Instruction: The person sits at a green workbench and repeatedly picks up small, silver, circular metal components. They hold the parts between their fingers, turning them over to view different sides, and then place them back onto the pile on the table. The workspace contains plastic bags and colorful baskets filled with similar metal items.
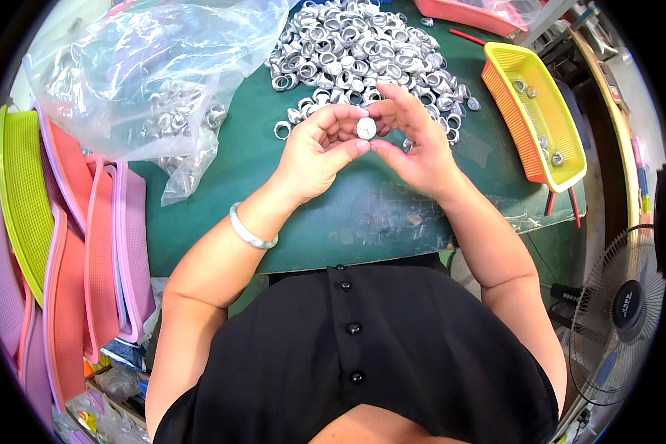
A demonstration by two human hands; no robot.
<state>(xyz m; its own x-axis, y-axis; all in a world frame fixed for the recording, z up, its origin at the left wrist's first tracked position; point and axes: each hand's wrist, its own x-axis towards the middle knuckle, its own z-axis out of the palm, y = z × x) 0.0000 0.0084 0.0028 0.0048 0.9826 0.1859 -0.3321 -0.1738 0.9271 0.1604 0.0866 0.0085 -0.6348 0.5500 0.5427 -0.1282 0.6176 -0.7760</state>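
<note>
Green worktable (296,244), its surface scuffed toward the near right. At the far middle, a loose heap of silver rings (355,44) spreads toward the person, with strays at its near edge. To the far left lies a clear plastic bag (148,59), more silver pieces gathered in its near corner. At left, beside the table, plastic baskets (100,266) stand nested on edge: purple, green, coral, pink. At right, a yellow-and-orange basket (493,74) with a few rings on its floor; near right, a round fan (621,311).

The person sits at the near edge, black top, pale bracelet (247,229) on the left wrist. Left hand (311,155) and right hand (425,152) meet just on the near side of the heap, above the table. Between their fingertips: a small silver piece (366,129), pale round face showing, the rest hidden. Fingers of both hands are bent and pinched in around it, thumbs on the near side.
</note>
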